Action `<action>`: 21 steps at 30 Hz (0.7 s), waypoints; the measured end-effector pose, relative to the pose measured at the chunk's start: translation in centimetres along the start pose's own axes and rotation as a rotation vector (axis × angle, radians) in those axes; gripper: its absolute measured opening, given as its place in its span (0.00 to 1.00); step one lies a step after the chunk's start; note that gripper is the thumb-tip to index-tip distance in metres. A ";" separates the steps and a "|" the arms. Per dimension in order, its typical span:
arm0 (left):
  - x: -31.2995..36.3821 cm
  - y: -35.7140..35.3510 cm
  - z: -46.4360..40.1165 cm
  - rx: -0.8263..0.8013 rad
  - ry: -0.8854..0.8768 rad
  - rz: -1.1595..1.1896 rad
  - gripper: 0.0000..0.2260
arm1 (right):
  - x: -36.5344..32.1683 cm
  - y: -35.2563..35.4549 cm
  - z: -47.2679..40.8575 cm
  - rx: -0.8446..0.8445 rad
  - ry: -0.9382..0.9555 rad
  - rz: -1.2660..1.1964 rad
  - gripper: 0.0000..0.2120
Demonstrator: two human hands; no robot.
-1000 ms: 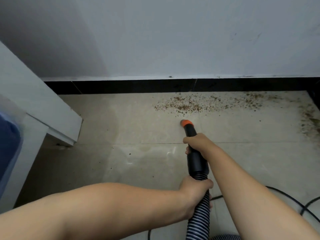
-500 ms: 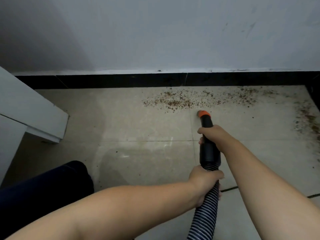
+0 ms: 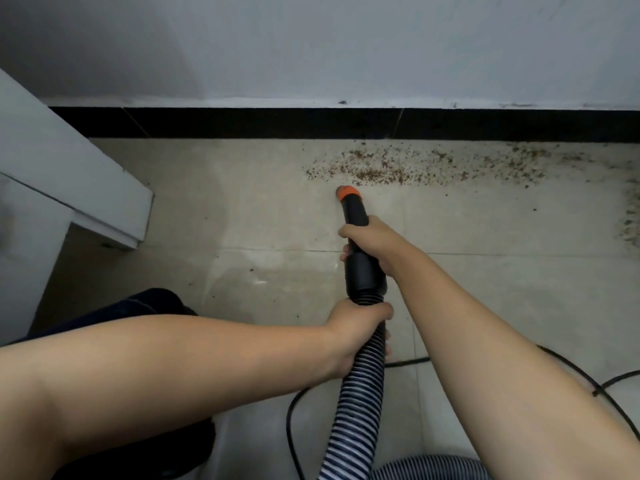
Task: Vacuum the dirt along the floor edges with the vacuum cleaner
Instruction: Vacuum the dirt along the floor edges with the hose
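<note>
The stiff black nozzle (image 3: 356,233) is gripped by the right hand (image 3: 372,242) and the soft ribbed hose (image 3: 356,386) by the left hand (image 3: 356,327), its orange tip (image 3: 347,192) just short of the dirt (image 3: 398,168) at 12 o'clock, likely light.

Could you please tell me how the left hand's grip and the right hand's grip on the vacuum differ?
The right hand holds the smooth black nozzle tube, while the left hand holds the striped ribbed hose just behind it. The right hand sits nearer the orange tip and the dirt; the left hand sits nearer the body. Both wrap their fingers round the vacuum.
</note>
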State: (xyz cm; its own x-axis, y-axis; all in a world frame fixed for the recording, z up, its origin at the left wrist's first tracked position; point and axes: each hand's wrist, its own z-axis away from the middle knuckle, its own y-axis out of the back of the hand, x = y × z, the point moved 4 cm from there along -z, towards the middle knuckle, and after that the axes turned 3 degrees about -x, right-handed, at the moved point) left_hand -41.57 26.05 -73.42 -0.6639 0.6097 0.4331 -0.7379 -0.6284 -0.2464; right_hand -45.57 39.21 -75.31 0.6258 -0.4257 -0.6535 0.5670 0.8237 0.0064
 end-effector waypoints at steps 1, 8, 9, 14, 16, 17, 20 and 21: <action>0.1 0.3 0.0 -0.016 0.010 -0.014 0.05 | 0.1 -0.1 0.0 0.013 -0.002 -0.019 0.18; 0.4 -3.6 -1.4 -0.129 0.040 -0.142 0.05 | 1.2 6.3 0.6 0.287 -0.033 -0.047 0.19; 0.4 -4.6 -1.7 -0.137 0.037 -0.147 0.05 | 1.4 7.5 0.8 0.304 -0.045 -0.049 0.19; 0.6 -6.9 -2.8 -0.141 0.015 -0.146 0.05 | 1.8 10.4 1.1 0.353 -0.061 -0.065 0.20; 0.8 -6.6 -2.7 -0.126 0.008 -0.134 0.05 | 1.4 9.9 1.0 0.336 -0.046 -0.060 0.19; 1.0 -6.2 -2.6 -0.115 0.003 -0.131 0.06 | 1.1 9.3 0.9 0.320 -0.039 -0.054 0.18; 1.1 -4.7 -2.0 -0.086 -0.006 -0.116 0.06 | 0.4 6.9 0.5 0.251 -0.027 -0.024 0.15; 1.1 -4.1 -1.7 -0.074 -0.009 -0.110 0.06 | 0.2 6.0 0.3 0.220 -0.025 -0.019 0.14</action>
State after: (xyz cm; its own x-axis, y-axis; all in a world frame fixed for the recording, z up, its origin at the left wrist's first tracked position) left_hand -39.45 30.08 -73.42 -0.5772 0.6686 0.4689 -0.8136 -0.5201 -0.2599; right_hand -41.87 43.98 -75.16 0.6258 -0.4514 -0.6361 0.6801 0.7151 0.1615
